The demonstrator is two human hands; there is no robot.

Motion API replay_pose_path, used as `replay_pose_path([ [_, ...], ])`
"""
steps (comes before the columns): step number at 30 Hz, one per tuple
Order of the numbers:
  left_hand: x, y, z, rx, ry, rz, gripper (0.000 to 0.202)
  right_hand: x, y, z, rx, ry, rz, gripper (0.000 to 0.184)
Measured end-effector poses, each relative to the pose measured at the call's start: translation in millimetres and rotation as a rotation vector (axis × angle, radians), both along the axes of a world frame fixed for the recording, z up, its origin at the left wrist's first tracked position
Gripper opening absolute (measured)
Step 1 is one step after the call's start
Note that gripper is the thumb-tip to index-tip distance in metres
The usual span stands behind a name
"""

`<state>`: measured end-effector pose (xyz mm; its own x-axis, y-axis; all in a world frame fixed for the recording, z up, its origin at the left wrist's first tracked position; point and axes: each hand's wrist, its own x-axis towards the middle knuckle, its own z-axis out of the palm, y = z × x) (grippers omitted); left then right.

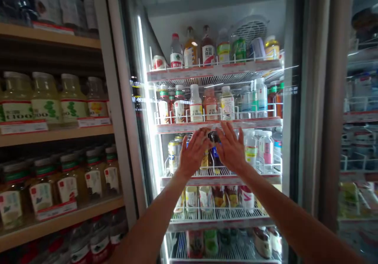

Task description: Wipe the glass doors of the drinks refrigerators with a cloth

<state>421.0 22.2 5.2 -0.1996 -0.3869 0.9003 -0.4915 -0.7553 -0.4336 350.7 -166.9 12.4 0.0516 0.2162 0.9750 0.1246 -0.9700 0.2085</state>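
Note:
My left hand (193,152) and my right hand (232,149) are raised side by side at the middle of a lit drinks fridge (220,180). Their fingers are stretched out and slightly apart, with nothing visibly held. The fingertips overlap the price rail (177,128) of the second shelf; whether they touch anything is unclear. Between and behind the hands, a dark bottle with a blue label (215,153) shows in part on the third shelf. Above stand a white-capped bottle (227,103) and a pink bottle (210,105). A yellow-and-white can (173,156) is left of my left hand.
Wooden shelves (59,132) with rows of juice bottles (71,98) stand on the left. A metal door frame (313,98) runs down the fridge's right side, with another stocked fridge (358,116) beyond. White wire dividers (224,211) separate the drinks. Reflections show along both fridge sides.

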Motion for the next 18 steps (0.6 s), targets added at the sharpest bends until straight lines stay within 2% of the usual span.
replay_pose_path([
  [2,1.2,12.8,-0.5,-0.088,0.004,0.004,0.042,-3.4,-8.9,-2.1,0.025,0.007,-0.032,0.054],
  [4,4.1,31.0,1.7,-0.331,0.050,0.022,0.045,-7.4,-23.2,-6.0,0.087,0.003,-0.078,0.054],
  [6,4.2,35.6,1.1,-0.537,0.115,0.034,0.046,-10.7,-33.8,-11.4,0.127,-0.002,-0.115,0.053],
  [7,2.1,29.8,-1.4,-0.551,0.135,0.027,0.045,-11.7,-35.7,-14.3,0.128,0.009,-0.125,0.053],
  [8,-1.1,19.7,-5.6,-0.480,0.137,0.008,0.044,-12.4,-35.3,-16.9,0.120,0.023,-0.128,0.053],
  [11,-11.8,-13.9,-21.7,-0.027,0.083,-0.073,0.038,-13.8,-29.9,-21.6,0.074,0.065,-0.113,0.052],
  [12,-13.2,-18.3,-25.5,0.050,0.079,-0.081,0.036,-14.8,-30.7,-22.2,0.070,0.064,-0.110,0.051],
  [14,-11.1,-11.8,-27.5,-0.012,0.100,-0.053,0.034,-18.3,-40.6,-22.8,0.085,0.042,-0.111,0.050],
  [16,-5.6,4.5,-22.6,-0.210,0.124,-0.013,0.039,-23.3,-58.2,-24.1,0.130,0.025,-0.128,0.050],
  [18,-2.8,10.2,-16.1,-0.422,0.138,0.006,0.044,-28.2,-74.1,-26.6,0.177,0.017,-0.151,0.051],
])
